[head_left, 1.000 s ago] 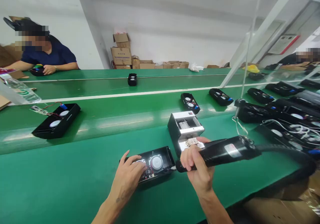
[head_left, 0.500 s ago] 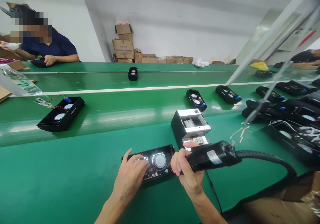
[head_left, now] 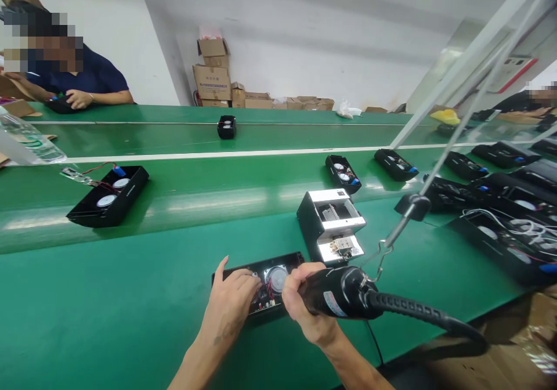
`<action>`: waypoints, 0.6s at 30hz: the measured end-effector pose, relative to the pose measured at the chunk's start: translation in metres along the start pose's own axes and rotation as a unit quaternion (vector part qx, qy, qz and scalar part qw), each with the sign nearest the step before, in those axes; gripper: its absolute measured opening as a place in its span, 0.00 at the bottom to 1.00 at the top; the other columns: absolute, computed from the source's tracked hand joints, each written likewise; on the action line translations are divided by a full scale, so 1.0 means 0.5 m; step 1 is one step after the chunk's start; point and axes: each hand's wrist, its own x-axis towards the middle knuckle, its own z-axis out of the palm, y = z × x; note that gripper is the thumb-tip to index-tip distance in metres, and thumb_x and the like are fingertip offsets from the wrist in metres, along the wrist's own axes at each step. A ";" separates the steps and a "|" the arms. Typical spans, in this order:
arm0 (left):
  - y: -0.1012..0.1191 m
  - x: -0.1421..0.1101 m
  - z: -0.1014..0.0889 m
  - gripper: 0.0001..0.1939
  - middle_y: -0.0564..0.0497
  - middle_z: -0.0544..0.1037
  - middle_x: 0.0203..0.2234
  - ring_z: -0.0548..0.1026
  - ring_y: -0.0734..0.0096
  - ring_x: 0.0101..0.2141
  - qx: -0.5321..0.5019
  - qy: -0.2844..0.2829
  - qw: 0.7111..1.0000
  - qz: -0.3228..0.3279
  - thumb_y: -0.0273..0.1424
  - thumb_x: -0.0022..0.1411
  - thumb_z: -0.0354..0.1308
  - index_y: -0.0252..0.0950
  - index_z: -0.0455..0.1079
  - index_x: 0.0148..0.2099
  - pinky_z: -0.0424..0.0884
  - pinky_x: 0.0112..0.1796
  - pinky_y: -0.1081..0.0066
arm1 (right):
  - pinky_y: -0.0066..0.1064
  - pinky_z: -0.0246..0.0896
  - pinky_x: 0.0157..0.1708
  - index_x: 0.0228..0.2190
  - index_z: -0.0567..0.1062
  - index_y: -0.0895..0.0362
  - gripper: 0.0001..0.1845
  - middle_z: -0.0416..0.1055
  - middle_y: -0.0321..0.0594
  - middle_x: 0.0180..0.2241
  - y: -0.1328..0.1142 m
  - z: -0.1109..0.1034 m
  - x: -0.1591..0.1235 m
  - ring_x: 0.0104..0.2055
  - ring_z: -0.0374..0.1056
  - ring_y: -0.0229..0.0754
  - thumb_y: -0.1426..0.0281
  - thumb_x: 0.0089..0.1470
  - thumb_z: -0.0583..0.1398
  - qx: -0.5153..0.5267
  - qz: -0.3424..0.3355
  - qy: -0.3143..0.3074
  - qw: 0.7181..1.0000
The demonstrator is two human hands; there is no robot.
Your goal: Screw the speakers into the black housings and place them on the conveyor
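On the green bench lies a long black speaker housing (head_left: pixel 281 260), its inside facing up with a round silver speaker driver (head_left: pixel 277 280), red wires and small connectors. My left hand (head_left: pixel 232 297) reaches over its left half, fingers bent down together inside it and one finger raised; the fingertips and whatever they pinch are hidden. My right hand (head_left: pixel 311 309) is wrapped around a black electric screwdriver (head_left: pixel 335 293), held over the housing's right end. Its tip is hidden behind my hand. The screwdriver hangs from a metal hook (head_left: pixel 382 260), and a thick black cable trails to the right.
Just behind the housing stands a silver-and-black screw feeder (head_left: pixel 333 224). Other open housings (head_left: pixel 108 197) sit on the green conveyor (head_left: pixel 195 195), with more piled at right (head_left: pixel 500 227). A slanted rod (head_left: pixel 452 146) comes down at right. A co-worker (head_left: pixel 91 76) sits across, far left.
My right hand has brought the screwdriver left and nearer the housing, swinging its tail end downward; hook and rod followed. My left hand stays in nearly the same place. The view has shifted slightly.
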 end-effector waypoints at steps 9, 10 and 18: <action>-0.014 -0.003 0.006 0.12 0.56 0.84 0.32 0.83 0.66 0.40 0.001 0.008 1.000 0.012 0.25 0.74 0.51 0.39 0.75 0.41 0.56 0.67 0.36 | 0.36 0.67 0.28 0.46 0.66 0.48 0.14 0.69 0.28 0.25 -0.034 0.025 0.008 0.23 0.68 0.40 0.72 0.62 0.63 -0.098 -0.098 -0.023 0.990; -0.016 -0.002 0.002 0.13 0.55 0.84 0.31 0.82 0.65 0.40 -0.002 0.006 1.000 0.015 0.25 0.75 0.51 0.39 0.75 0.40 0.58 0.66 0.35 | 0.36 0.67 0.27 0.47 0.66 0.48 0.14 0.70 0.28 0.25 -0.045 0.019 0.008 0.23 0.68 0.40 0.72 0.63 0.63 -0.087 -0.089 -0.022 0.992; 0.025 0.207 -0.019 0.08 0.50 0.84 0.42 0.75 0.56 0.53 -0.066 0.035 0.980 0.185 0.33 0.71 0.60 0.42 0.79 0.39 0.72 0.60 0.42 | 0.29 0.58 0.21 0.49 0.69 0.50 0.19 0.62 0.24 0.19 -0.067 -0.170 0.003 0.18 0.58 0.35 0.62 0.60 0.68 0.014 -0.020 0.280 0.960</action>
